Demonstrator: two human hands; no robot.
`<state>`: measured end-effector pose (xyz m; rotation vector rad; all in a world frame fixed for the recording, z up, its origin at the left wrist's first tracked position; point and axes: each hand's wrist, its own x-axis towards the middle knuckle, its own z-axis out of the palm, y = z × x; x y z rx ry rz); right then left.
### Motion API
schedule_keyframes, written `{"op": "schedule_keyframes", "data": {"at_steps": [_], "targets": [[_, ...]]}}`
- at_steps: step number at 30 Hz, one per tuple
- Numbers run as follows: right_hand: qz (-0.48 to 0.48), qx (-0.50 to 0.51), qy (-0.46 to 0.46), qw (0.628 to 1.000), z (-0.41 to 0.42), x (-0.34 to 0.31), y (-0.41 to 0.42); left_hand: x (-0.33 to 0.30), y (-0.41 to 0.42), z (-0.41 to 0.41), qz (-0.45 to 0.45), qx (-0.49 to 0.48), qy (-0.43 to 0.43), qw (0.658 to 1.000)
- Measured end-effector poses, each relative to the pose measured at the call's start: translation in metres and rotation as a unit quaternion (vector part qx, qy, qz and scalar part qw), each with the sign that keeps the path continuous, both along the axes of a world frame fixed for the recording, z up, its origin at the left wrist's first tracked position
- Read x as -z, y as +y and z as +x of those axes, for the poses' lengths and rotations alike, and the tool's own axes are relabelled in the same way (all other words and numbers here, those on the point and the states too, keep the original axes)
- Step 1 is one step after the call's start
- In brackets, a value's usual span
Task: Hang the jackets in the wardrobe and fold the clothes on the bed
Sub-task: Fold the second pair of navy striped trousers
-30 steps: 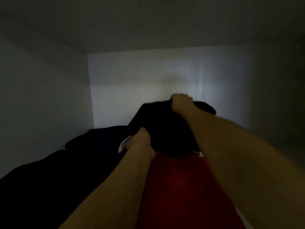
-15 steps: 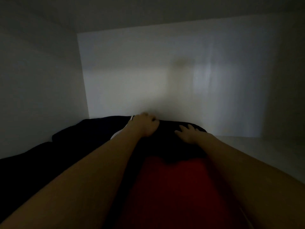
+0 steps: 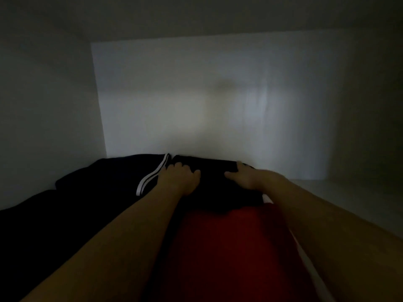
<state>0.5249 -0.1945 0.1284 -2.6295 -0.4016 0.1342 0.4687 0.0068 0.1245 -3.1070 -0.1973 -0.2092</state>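
Black folded garment (image 3: 220,188), atop red item (image 3: 235,247) at wardrobe shelf (image 3: 359,201) rear: left hand (image 3: 180,178) & right hand (image 3: 248,177) press flat, fingers spread (gripping nothing); risk: fold springs open w/ uneven release.

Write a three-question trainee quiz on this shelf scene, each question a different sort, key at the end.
1. True or false: both hands rest on the black bundle.
2. The bundle lies on: A) a red garment B) a hanger C) a pillow.
3. Fill in: the striped garment lies beside the ___ hand.

Key: 1 true: left hand and right hand lie flat on it. 2 A. 3 left.
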Motion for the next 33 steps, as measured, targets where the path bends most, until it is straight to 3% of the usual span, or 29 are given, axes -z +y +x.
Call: {"op": "schedule_keyframes", "data": {"at_steps": [4,9,15,19,26,33], "targets": [[0.072,-0.005,-0.103,0.992,-0.078,-0.031,-0.031,-0.012,-0.030,-0.036,-0.059,0.063,-0.165,0.983],[0.024,0.106,-0.170,0.979,-0.185,-0.029,-0.087,-0.016,-0.076,-0.094,-0.064,0.239,-0.247,0.937],[0.004,0.297,-0.177,0.938,-0.324,-0.019,-0.136,-0.018,-0.141,-0.171,-0.101,0.383,-0.251,0.883],[-0.006,0.363,-0.167,0.917,-0.426,-0.014,-0.151,-0.018,-0.187,-0.238,-0.119,0.457,-0.253,0.844],[-0.072,0.453,-0.198,0.866,-0.633,-0.013,-0.177,-0.016,-0.255,-0.403,-0.129,0.579,-0.265,0.760],[-0.112,0.555,-0.182,0.804,-0.890,0.019,-0.199,0.019,-0.326,-0.613,-0.123,0.653,-0.239,0.708]]}}
